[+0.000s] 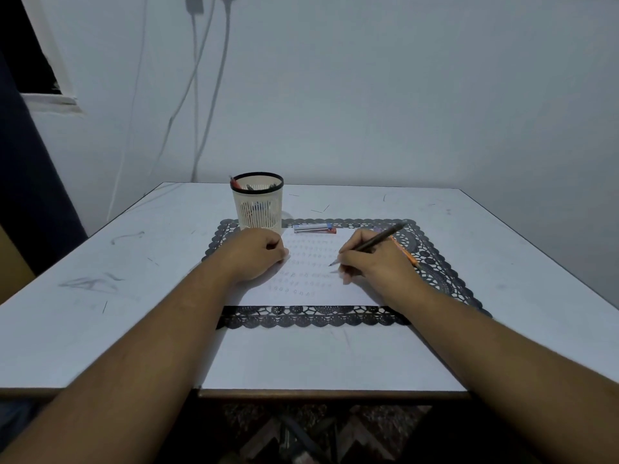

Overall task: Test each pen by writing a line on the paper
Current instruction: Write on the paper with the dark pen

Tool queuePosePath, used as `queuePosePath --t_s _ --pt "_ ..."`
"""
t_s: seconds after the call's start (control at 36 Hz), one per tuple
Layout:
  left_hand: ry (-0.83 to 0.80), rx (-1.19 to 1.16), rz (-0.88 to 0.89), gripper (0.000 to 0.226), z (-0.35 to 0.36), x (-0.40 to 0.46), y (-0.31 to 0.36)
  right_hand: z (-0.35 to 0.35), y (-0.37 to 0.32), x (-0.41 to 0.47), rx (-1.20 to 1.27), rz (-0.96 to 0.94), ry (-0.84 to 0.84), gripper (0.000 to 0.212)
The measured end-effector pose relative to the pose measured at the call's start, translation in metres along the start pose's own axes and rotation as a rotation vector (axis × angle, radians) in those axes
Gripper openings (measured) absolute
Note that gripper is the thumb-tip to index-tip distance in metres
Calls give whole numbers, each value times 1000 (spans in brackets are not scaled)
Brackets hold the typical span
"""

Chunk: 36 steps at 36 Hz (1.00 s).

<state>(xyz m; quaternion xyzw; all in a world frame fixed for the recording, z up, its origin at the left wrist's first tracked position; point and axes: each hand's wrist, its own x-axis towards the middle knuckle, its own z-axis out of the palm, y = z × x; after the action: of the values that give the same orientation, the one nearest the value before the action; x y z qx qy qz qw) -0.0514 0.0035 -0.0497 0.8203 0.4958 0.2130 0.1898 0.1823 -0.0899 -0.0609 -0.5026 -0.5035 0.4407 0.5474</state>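
1. The pen [371,242] is dark and thin. The right hand [375,259] pinches it with curled fingers, and its tip is down at the paper [308,293], right side.
2. The paper lies flat on a black lace mat [311,318] in the middle of the bench [100,323]. It has rows of small faint marks on it. They are too small and pale to read.
3. The left hand [258,254] rests on the left side of the paper. Its fingers are curled into a loose fist. I see nothing in it, but the fingertips are tucked under, so part of the grip is hidden.
4. Both hands hide parts of the paper.
5. An orange pen [407,254] lies on the mat behind the right hand. The hand covers most of it.
6. A white cup [258,209] with a black rim stands at the far left corner of the mat, just behind the left hand. Pens stand in it. Only their tops and dim shapes through the slits show, so I cannot count them.
7. More pens [315,228] lie flat at the far edge of the paper, blue and red. They blur together.
8. The bench top has scratches and scribbles.
9. Cords [207,95] hang down the wall behind. Their tops are cut off.
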Motion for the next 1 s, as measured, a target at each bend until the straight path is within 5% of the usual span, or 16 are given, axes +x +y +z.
queuePosePath --t_s 0.08,0.36,0.44,0.56,0.61,0.69,0.78,1.0 --pt "79 -44 68 33 0 -4 7 -1 3 5 78 53 36 20" --pt "706 -245 366 17 -2 -4 21 1 -8 10 237 132 169 25" --pt "809 -288 333 11 0 -1 17 2 -9 10 286 135 177 27" --pt "884 -363 201 37 2 3 12 3 -14 11 284 79 184 10" --pt "924 -405 143 46 4 7 8 4 -14 12 288 42 203 22" --pt "950 -444 78 59 7 10 1 2 -15 13 307 -11 270 35" --pt "915 -442 12 75 10 15 -6 -1 -19 16 358 -20 318 18" --pt "654 -572 -148 116 13 26 -13 -1 -42 32 306 -109 389 18"
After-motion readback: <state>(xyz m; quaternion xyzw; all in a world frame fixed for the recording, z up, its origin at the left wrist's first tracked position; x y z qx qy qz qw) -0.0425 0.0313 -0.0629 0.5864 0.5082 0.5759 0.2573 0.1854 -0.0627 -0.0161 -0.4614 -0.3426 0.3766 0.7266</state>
